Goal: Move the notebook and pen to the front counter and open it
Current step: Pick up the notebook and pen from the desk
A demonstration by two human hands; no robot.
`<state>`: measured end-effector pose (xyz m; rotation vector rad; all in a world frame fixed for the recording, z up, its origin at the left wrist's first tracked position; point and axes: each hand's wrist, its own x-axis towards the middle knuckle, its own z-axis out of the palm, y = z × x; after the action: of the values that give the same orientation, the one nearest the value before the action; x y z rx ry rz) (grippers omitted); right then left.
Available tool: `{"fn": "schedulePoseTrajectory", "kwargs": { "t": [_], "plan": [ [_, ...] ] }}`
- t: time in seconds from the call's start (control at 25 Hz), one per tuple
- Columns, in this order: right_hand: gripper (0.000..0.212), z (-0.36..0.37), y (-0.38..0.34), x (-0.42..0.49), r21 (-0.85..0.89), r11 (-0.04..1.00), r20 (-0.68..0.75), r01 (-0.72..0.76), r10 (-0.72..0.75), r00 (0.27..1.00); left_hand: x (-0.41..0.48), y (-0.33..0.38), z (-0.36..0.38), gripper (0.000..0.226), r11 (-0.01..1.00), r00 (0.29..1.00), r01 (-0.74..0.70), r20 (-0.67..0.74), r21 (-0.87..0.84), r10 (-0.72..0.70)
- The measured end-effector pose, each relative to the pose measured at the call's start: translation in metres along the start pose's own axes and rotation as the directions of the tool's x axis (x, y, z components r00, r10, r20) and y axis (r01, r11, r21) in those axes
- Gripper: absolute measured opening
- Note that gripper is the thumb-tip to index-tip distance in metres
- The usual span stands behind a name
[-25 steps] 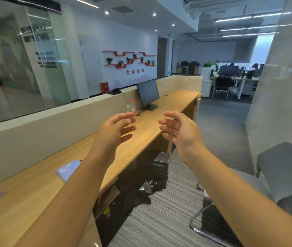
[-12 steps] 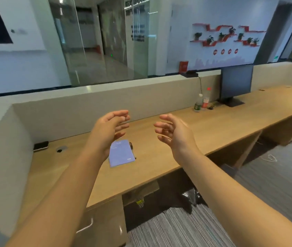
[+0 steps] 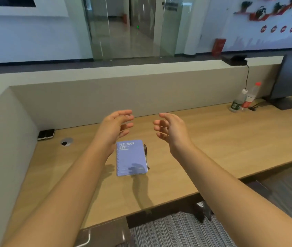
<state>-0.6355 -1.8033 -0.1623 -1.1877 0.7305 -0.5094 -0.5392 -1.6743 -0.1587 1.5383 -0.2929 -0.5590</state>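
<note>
A closed blue spiral notebook (image 3: 131, 157) lies flat on the wooden desk (image 3: 204, 148), its cover reading "FEEL YOUR BEST". A dark pen (image 3: 146, 156) lies along its right edge. My left hand (image 3: 117, 124) hovers above and just behind the notebook, fingers apart, holding nothing. My right hand (image 3: 171, 128) hovers to the notebook's upper right, also empty with fingers spread. Behind the desk rises the beige raised front counter (image 3: 123, 72).
A dark phone (image 3: 46, 134) lies at the desk's back left beside a cable grommet (image 3: 66, 141). Two plastic bottles (image 3: 243, 99) and a monitor (image 3: 291, 81) stand at the right. A beige side wall (image 3: 0, 148) closes the left. Striped carpet lies below.
The view has swung left and down, bringing the notebook and pen to the centre. Both hands stay raised and empty, now over the notebook.
</note>
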Motion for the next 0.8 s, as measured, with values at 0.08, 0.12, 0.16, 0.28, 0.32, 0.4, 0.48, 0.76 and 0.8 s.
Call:
{"fn": "schedulePoseTrajectory", "kwargs": {
  "t": [0.08,0.12,0.16,0.28,0.32,0.4,0.48,0.76,0.8],
  "plan": [
    [0.014,0.007,0.013,0.036,-0.027,0.998,0.028,-0.052,0.052,0.998,0.03,-0.017,0.001,0.016,0.998,0.998,0.057,-0.041,0.012,-0.056],
    [0.012,0.01,0.021,0.054,-0.042,0.996,0.047,-0.077,0.079,0.996,0.044,-0.026,0.002,0.016,0.996,0.994,0.086,-0.067,0.018,-0.085],
    [0.011,0.012,0.028,0.073,-0.056,0.993,0.066,-0.101,0.105,0.992,0.058,-0.038,0.003,0.016,0.993,0.989,0.119,-0.092,0.024,-0.117],
    [0.011,0.011,0.056,0.123,-0.113,0.977,0.064,-0.18,0.188,0.98,0.091,-0.077,0.0,0.016,0.962,0.955,0.266,-0.157,0.069,-0.253],
    [0.011,0.009,0.068,0.14,-0.141,0.968,0.05,-0.206,0.215,0.975,0.102,-0.09,-0.003,0.016,0.947,0.935,0.316,-0.19,0.054,-0.301],
    [0.011,0.004,0.099,0.167,-0.231,0.94,-0.006,-0.253,0.258,0.966,0.118,-0.115,-0.01,0.016,0.918,0.889,0.396,-0.262,0.026,-0.376],
    [0.009,0.001,0.132,0.191,-0.369,0.881,-0.067,-0.297,0.293,0.954,0.135,-0.143,-0.02,0.018,0.893,0.85,0.449,-0.322,0.029,-0.417],
    [0.015,-0.001,0.218,0.245,-0.742,0.587,-0.14,-0.324,0.336,0.931,0.185,-0.242,-0.031,0.043,0.755,0.784,0.595,-0.408,0.277,-0.468],
    [0.013,-0.001,0.226,0.248,-0.767,0.555,-0.153,-0.322,0.329,0.932,0.187,-0.251,-0.031,0.038,0.737,0.783,0.596,-0.431,0.318,-0.448]
  ]
}}
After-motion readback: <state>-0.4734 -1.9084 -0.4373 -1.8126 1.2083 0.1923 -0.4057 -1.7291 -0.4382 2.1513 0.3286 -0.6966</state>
